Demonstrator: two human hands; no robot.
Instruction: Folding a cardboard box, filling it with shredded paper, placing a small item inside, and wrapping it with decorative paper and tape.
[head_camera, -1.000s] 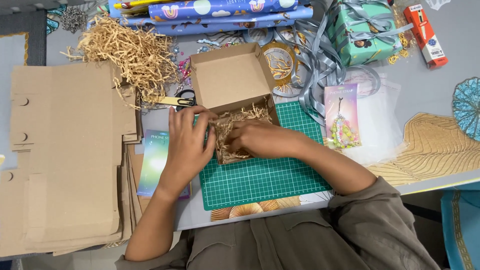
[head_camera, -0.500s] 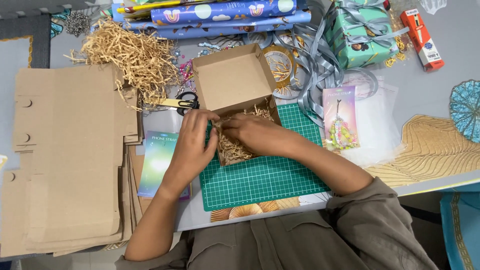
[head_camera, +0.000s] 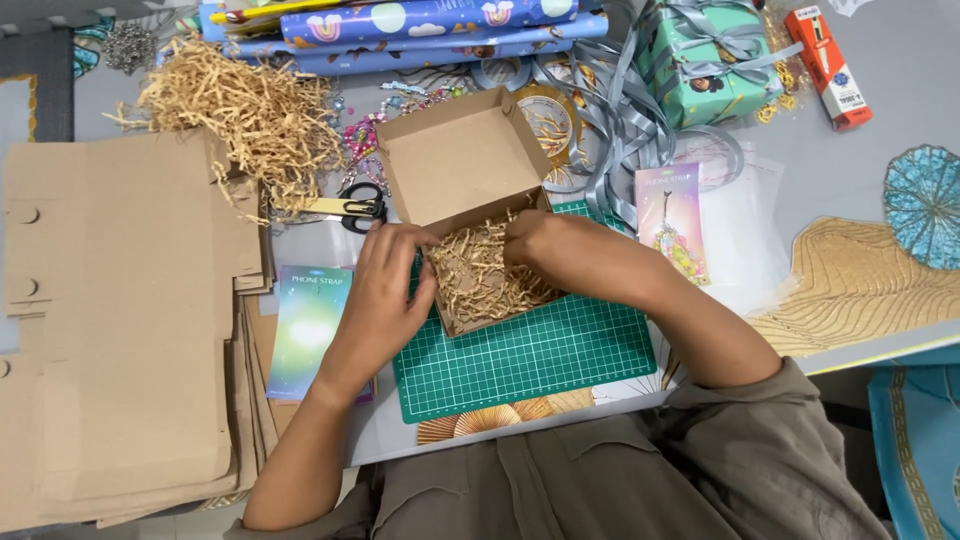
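Tabletop (head_camera: 890, 130) of grey carries, as we count it, one stack of flat brown cardboard sheets (head_camera: 120, 320), one green cutting mat (head_camera: 540, 355), one loose heap of tan paper shred (head_camera: 250, 105) and one small open brown cardboard box (head_camera: 465, 190) standing on the mat's upper edge. We see two hands in it: our left hand (head_camera: 385, 290) grips its near-left wall, fingers curled over; our right hand (head_camera: 545, 250) presses spread fingers into the shred filling. One pair of scissors (head_camera: 350, 208) lies just left.
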